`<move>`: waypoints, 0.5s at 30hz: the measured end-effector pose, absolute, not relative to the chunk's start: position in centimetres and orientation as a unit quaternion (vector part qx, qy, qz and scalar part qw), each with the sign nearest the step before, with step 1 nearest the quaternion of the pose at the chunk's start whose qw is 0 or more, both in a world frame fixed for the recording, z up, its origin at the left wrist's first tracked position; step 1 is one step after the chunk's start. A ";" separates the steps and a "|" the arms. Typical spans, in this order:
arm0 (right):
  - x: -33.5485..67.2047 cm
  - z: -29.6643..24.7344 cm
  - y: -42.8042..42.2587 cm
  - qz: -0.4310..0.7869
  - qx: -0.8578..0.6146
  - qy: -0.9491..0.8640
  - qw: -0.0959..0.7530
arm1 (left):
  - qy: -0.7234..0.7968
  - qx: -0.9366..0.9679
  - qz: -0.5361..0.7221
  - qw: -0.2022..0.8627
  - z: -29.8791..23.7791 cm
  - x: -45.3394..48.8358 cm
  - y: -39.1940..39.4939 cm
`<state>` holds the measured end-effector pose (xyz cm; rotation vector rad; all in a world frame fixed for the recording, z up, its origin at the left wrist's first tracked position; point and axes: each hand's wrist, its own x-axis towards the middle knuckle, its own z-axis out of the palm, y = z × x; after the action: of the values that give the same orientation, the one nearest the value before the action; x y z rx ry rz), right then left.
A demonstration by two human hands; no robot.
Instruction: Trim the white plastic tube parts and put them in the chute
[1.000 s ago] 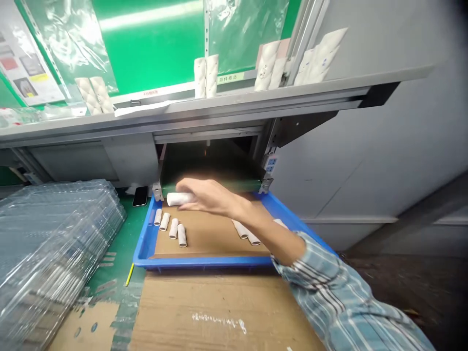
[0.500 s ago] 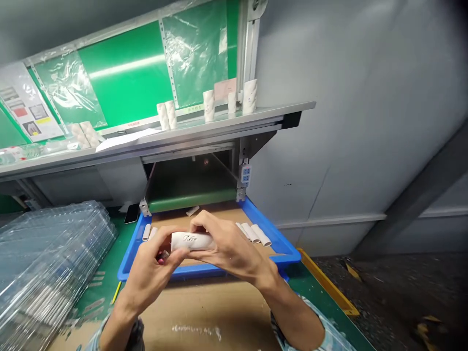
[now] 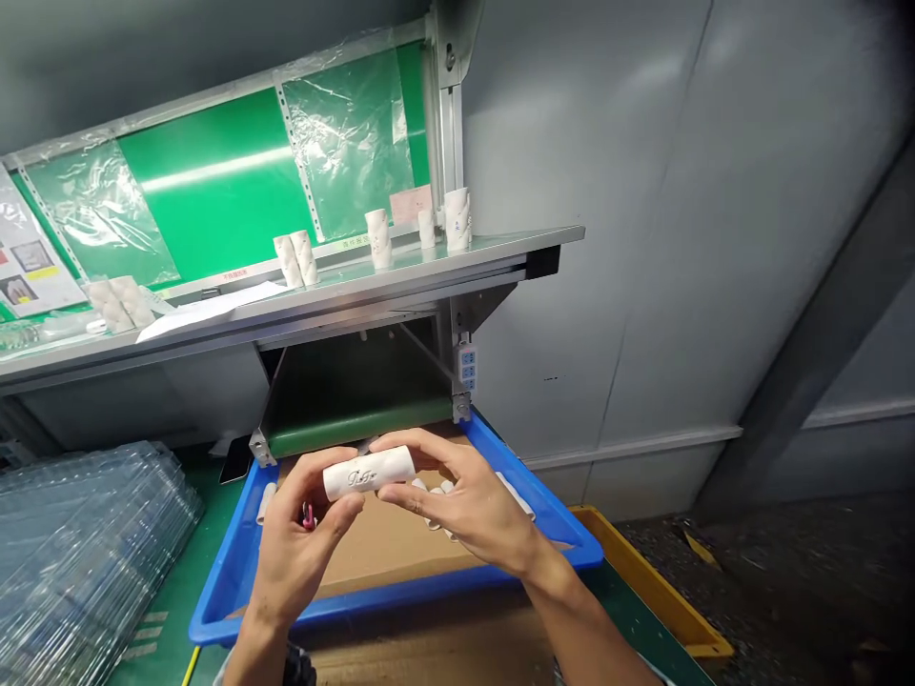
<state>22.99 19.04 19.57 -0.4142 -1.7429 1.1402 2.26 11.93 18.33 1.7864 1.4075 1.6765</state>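
While it is held aloft: one lettered white tube (image 3: 369, 474)

As the white tube lies across the space above the blue tray (image 3: 229, 562), its right end sits slightly higher than its left; dark script faces the wearer.

Grasp, left: fingers and thumb of the left hand (image 3: 290, 548) close on the left end. A small pink object (image 3: 309, 515) shows inside the same hand, its nature unclear.

Grasp, right: fingers of the right hand (image 3: 486, 505) pinch near the right end, some along the top edge, thumb beneath.

Handling, as judged: light, by its slim build; stiff, since it shows no sag or squeeze between the two grips; probably hollow. The surface looks matt and shallowly patterned, so slipping seems a minor risk. Material cannot be told — the ends should be treated as liable to chip or dent. Best hold: lightly by both ends, on plain wall, clear of the script.

Surroundings: further tubes (image 3: 516, 497) at the right side of the blue tray, with others partly hidden behind the right hand; cardboard (image 3: 372, 557) lining beneath; green conveyor belt (image 3: 364, 429) at the far edge; clear plastic trays (image 3: 92, 534) stacked leftward on the green counter (image 3: 187, 562).
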 end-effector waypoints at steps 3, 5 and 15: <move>22.3 19.5 18.8 0.482 -0.161 -0.708 0.490 | 0.475 0.646 0.579 0.148 18.1 1.5 12.0; 21.7 19.5 18.5 0.499 -0.144 -0.699 0.491 | 0.467 0.657 0.575 0.140 17.9 0.9 12.0; 20.6 19.1 17.8 0.560 -0.127 -0.625 0.529 | 0.468 0.660 0.577 0.108 17.4 0.3 12.0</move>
<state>20.60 17.78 19.07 -0.3039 -1.4922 1.3378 0.32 12.04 17.43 1.9423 1.3779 1.6985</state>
